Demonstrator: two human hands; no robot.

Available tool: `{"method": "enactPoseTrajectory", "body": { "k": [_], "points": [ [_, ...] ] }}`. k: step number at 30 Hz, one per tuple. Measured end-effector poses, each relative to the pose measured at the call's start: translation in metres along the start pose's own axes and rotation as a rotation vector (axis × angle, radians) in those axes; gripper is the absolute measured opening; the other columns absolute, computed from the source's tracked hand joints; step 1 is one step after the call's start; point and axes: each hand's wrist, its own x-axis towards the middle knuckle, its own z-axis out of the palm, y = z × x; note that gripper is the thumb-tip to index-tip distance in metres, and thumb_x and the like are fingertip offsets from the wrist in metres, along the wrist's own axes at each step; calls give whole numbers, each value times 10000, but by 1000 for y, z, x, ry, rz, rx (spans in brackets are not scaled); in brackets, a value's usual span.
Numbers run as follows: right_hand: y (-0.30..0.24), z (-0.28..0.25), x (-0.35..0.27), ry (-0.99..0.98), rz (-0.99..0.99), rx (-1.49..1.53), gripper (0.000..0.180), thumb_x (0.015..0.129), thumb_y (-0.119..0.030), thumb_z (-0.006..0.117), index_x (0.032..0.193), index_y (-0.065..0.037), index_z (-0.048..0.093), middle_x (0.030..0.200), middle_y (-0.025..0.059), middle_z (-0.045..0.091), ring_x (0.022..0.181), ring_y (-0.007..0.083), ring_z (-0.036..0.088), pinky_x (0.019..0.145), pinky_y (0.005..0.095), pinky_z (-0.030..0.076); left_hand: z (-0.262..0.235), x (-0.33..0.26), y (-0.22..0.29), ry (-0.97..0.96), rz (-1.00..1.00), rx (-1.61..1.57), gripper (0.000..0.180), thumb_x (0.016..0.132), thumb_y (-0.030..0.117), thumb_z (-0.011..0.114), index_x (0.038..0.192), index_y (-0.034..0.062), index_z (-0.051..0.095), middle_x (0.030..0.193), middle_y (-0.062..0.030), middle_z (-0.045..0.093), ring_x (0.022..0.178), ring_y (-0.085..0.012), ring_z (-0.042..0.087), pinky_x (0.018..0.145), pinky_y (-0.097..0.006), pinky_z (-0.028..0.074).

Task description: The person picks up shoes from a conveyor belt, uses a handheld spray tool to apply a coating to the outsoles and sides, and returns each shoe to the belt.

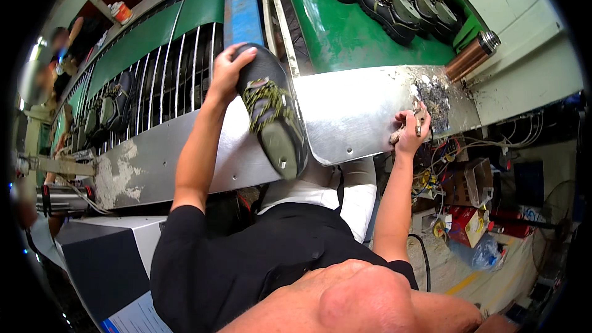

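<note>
My left hand (227, 75) is closed round the toe end of a black work shoe (270, 102) with yellow-and-black laces. The shoe's opening points toward my body, showing a greenish-grey insole, and it is held over the gap between the roller conveyor and the metal ledge. On the right, my right hand (407, 134) grips a small metal tool (420, 117), slim and brass-coloured in part, above the ledge's dark-stained corner. Its exact kind is too small to make out.
Several similar shoes (394, 12) rest on the green belt (320, 31) ahead. More shoes (114, 108) sit on the roller conveyor (166, 61) at left, where another person (68, 49) stands. A copper-coloured cylinder (472, 55) lies across the ledge's far right; wires (456, 148) hang below.
</note>
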Motion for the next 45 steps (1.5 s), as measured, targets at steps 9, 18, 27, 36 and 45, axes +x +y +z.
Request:
{"method": "enactPoseTrajectory", "body": {
  "k": [9,18,27,36,45],
  "points": [
    [-13,4,-7,293,177,45,414,934,-148,561,1309,-39,424,809,66,604,698,174,613,625,315,522,42,-65,78,-368,754,357,599,709,256,807,1199,-11,587,1076,-123,640,975,-192,622,875,-300,489],
    [-83,94,-114,-589,136,205,432,894,-98,545,1280,75,457,705,71,588,605,127,559,587,262,463,46,-49,74,-343,685,376,683,739,378,767,1243,-30,553,1089,-98,588,975,-164,600,877,-287,465],
    [-111,181,-77,-779,-205,115,420,896,-55,567,1289,51,465,644,39,525,548,104,516,519,241,425,40,-28,73,-311,609,316,550,770,252,768,1220,3,574,1079,-98,641,963,-163,625,877,-291,493],
    [-61,169,-99,-661,99,238,421,918,-119,577,1282,59,461,617,24,492,509,99,470,485,249,393,12,2,54,-295,450,94,618,771,320,757,1247,-16,549,1046,-113,645,928,-161,631,854,-281,508],
    [-21,137,-139,-692,163,154,387,918,-74,546,1280,32,459,654,37,516,532,98,483,509,239,399,-8,16,39,-228,383,37,665,773,370,742,1253,-39,533,1034,-128,653,902,-181,650,819,-288,537]
  ]
}}
